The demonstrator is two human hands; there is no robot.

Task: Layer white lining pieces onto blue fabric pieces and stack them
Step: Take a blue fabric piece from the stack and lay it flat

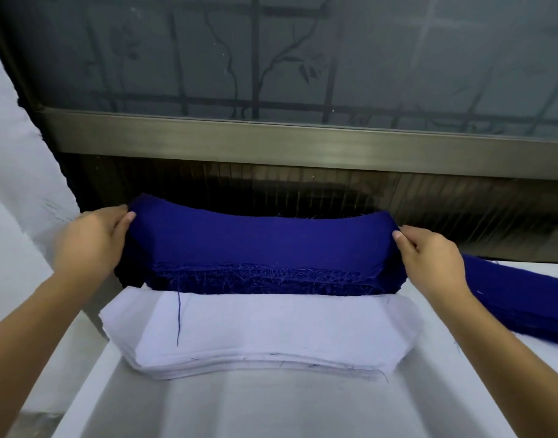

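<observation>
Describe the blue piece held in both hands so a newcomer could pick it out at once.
Below the frosted window, a blue stack sits just behind the white lining stack. The top blue piece is pinched at its ends by the left hand and right hand. Unlike the other blue fabric lying at the right, it is held taut.

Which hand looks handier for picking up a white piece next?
Neither clearly: the left hand and right hand each pinch an end of the blue piece, about equally far from the white stack below.
</observation>
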